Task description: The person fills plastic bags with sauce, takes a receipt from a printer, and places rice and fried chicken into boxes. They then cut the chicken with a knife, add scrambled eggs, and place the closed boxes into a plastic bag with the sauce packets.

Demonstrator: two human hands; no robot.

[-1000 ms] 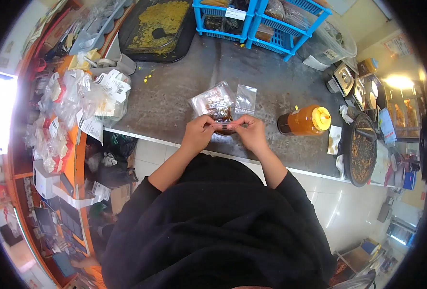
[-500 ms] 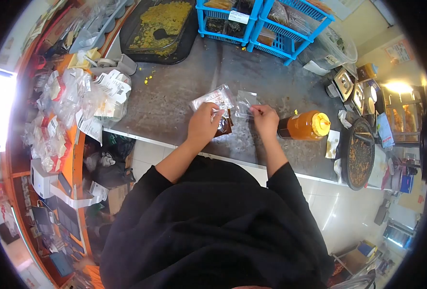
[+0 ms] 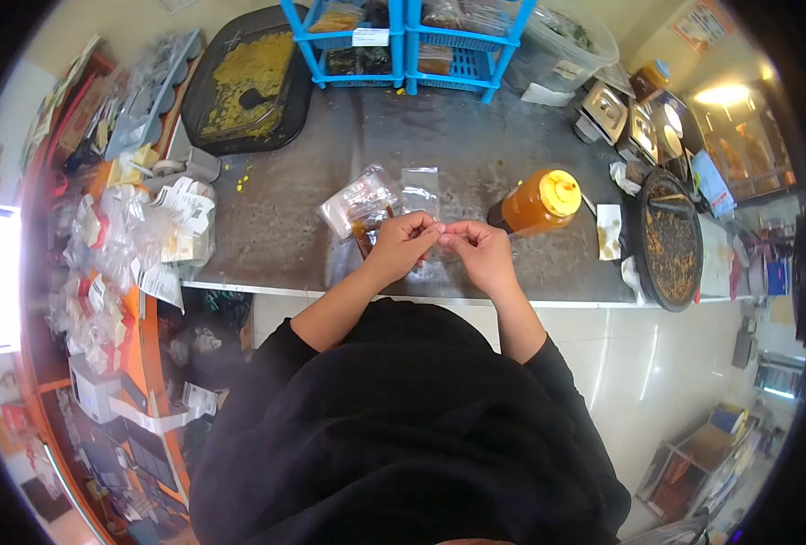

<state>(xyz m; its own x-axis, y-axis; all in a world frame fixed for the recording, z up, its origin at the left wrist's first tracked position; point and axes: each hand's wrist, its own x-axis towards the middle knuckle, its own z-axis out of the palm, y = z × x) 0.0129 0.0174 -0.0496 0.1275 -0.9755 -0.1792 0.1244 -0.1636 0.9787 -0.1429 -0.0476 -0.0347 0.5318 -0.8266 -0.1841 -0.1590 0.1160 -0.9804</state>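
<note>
My left hand point(image 3: 400, 247) and my right hand point(image 3: 481, 253) meet over the near part of the metal table, fingertips pinched together. A small clear plastic bag point(image 3: 420, 188) reaches away from the fingertips, its near edge hidden by them. Beside my left hand lies a stack of clear plastic bags point(image 3: 359, 198). A packet of dark brown liquid point(image 3: 364, 238) pokes out between that stack and the hand. To the right of my right hand, a squeeze bottle point(image 3: 534, 204) with a yellow cap holds amber-brown liquid.
A black tray point(image 3: 205, 123) of yellow-green paste sits back left. Blue tiered baskets point(image 3: 412, 45) with packets stand at the back. On the right are lidded metal containers point(image 3: 603, 109) and a dark round pan point(image 3: 641, 263). Plastic-wrapped packages point(image 3: 98, 236) crowd the left.
My hands have come together, the right moving left to meet the left at the clear bag. The camera view has shifted, so the tabletop things appear farther left.
</note>
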